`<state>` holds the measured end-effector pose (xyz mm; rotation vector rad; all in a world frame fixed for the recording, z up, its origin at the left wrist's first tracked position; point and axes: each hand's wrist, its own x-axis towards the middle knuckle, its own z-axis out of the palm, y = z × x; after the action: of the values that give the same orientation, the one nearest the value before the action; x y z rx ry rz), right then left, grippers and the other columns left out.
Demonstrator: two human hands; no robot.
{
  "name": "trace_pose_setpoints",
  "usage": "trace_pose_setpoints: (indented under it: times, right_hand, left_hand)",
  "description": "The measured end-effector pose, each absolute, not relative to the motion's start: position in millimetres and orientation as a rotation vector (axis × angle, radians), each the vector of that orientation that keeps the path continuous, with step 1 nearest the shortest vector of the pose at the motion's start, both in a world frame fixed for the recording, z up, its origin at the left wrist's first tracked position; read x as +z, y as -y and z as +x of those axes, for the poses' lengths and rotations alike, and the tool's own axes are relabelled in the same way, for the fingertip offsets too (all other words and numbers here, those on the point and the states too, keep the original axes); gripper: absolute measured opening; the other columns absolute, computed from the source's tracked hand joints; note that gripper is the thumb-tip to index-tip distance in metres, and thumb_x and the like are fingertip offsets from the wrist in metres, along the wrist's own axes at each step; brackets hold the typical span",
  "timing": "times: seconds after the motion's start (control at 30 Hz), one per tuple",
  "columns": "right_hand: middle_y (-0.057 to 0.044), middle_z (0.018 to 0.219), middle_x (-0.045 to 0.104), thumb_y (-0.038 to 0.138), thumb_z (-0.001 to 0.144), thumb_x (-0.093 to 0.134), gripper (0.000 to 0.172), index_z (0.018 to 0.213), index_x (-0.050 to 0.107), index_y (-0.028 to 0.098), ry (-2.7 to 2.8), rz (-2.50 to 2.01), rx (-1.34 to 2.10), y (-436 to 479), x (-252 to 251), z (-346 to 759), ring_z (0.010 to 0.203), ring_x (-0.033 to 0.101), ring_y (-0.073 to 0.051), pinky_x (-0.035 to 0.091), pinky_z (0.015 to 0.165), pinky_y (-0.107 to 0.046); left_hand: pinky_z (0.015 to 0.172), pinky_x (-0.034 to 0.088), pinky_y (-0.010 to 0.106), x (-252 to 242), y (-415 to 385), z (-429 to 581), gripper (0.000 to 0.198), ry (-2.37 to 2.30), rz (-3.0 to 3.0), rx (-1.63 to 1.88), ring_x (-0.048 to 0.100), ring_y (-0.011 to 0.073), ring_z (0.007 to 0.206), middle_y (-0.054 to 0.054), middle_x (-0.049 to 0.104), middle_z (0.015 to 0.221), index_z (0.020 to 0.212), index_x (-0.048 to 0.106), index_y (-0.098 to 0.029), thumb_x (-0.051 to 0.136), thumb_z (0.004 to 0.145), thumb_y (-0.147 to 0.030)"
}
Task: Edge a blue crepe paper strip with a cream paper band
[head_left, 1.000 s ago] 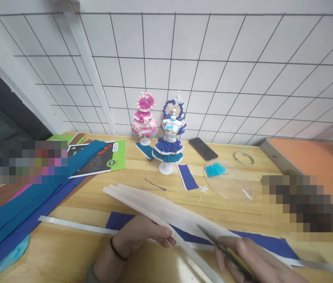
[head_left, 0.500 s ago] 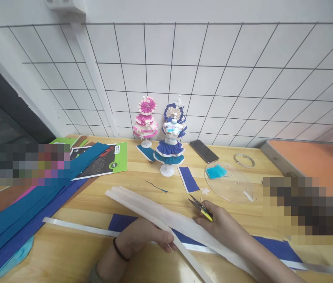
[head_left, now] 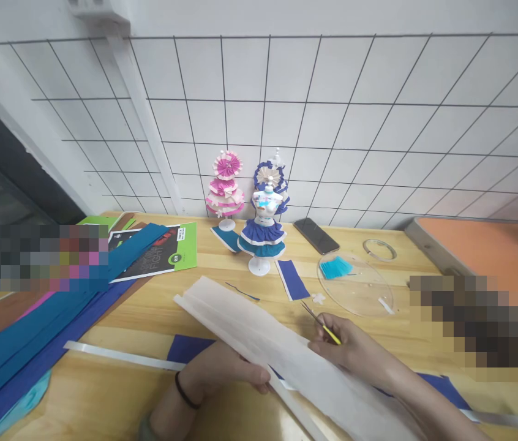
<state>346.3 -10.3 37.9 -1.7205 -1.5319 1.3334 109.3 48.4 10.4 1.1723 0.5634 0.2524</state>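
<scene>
The left hand (head_left: 228, 365) reaches in from the tabletop's (head_left: 125, 380) near edge, wrist low and palm turned inward, its fingers curled nearly closed under a folded edge of the white paper (head_left: 281, 349) with the thumb pressed on top. The paper slants from the middle of the tabletop toward its near right corner, above a blue strip (head_left: 190, 348). The right forearm comes from that corner across the paper; the right hand (head_left: 348, 346), back upward, curls around the scissors (head_left: 331, 334), blades pointing toward the far edge. Its thumb meets the paper's far side; whether it pinches I cannot tell.
</scene>
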Motion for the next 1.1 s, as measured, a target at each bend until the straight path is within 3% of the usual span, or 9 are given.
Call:
trace_pose_setpoints:
  times: [0.17, 0.4, 0.6, 0.7, 0.83, 0.93, 1.1]
  right_hand:
    - [0.005, 0.065, 0.039, 0.035, 0.082, 0.046, 0.021, 0.068, 0.037, 0.021, 1.545, -1.804, 1.091, 17.4, 38.8, 352.1, 0.062, 0.039, -0.012, 0.034, 0.057, -0.023]
    - [0.002, 0.069, 0.051, 0.040, 0.084, 0.041, 0.022, 0.072, 0.043, 0.022, 1.628, -1.951, 0.856, 29.1, 32.6, 363.3, 0.067, 0.048, -0.016, 0.037, 0.060, -0.026]
    - [0.000, 0.067, 0.057, 0.040, 0.084, 0.042, 0.022, 0.073, 0.048, 0.022, 1.725, -1.977, 0.764, 27.7, 26.0, 364.0, 0.063, 0.053, -0.017, 0.040, 0.056, -0.026]
    - [-0.003, 0.079, 0.064, 0.042, 0.084, 0.044, 0.024, 0.084, 0.057, 0.022, 1.698, -1.929, 0.713, 25.9, 32.9, 361.1, 0.072, 0.058, -0.020, 0.044, 0.062, -0.028]
    - [-0.006, 0.097, 0.067, 0.045, 0.083, 0.045, 0.032, 0.095, 0.064, 0.022, 1.672, -1.781, 0.916, 31.0, 46.5, 348.9, 0.091, 0.060, -0.025, 0.046, 0.079, -0.032]
    - [-0.006, 0.113, 0.063, 0.046, 0.083, 0.046, 0.037, 0.109, 0.060, 0.023, 1.618, -1.704, 1.231, 39.3, 54.8, 333.4, 0.105, 0.055, -0.026, 0.042, 0.089, -0.035]
    - [-0.005, 0.094, 0.068, 0.049, 0.086, 0.033, 0.041, 0.096, 0.063, 0.022, 1.535, -1.797, 1.373, 47.1, 61.4, 314.6, 0.091, 0.060, -0.023, 0.047, 0.076, -0.028]
  left_hand:
    - [0.065, 0.049, 0.028, 8.5, -48.8, 114.3, 0.036, -0.568, 1.050, 0.261, 0.063, 0.0221, 0.080, 0.011, 0.069, 0.088, 0.093, 0.067, -0.013, 0.070, 0.064, -0.034]
    - [0.071, 0.051, 0.031, 7.8, -52.1, 120.4, 0.030, -0.731, 0.891, 0.401, 0.064, 0.0206, 0.082, 0.013, 0.068, 0.090, 0.092, 0.064, -0.010, 0.066, 0.071, -0.031]
    - [0.057, 0.053, 0.025, 2.5, -54.5, 122.1, 0.023, -0.884, 0.821, 0.469, 0.066, 0.0179, 0.070, 0.012, 0.069, 0.080, 0.083, 0.062, -0.009, 0.066, 0.071, -0.027]
    - [0.053, 0.052, 0.023, 2.7, -54.4, 121.6, 0.022, -0.902, 0.817, 0.461, 0.066, 0.0174, 0.068, 0.011, 0.069, 0.080, 0.083, 0.062, -0.009, 0.066, 0.070, -0.027]
    - [0.051, 0.051, 0.021, 4.2, -53.0, 122.0, 0.025, -0.874, 0.865, 0.454, 0.066, 0.0173, 0.069, 0.011, 0.069, 0.084, 0.086, 0.064, -0.010, 0.068, 0.067, -0.024]
    - [0.051, 0.051, 0.021, 4.8, -51.7, 123.1, 0.024, -0.861, 0.885, 0.457, 0.065, 0.0168, 0.067, 0.009, 0.069, 0.079, 0.084, 0.064, -0.011, 0.070, 0.064, -0.022]
    - [0.053, 0.051, 0.021, 4.9, -50.0, 123.5, 0.026, -0.844, 0.912, 0.447, 0.064, 0.0170, 0.068, 0.010, 0.069, 0.081, 0.085, 0.064, -0.011, 0.071, 0.063, -0.021]
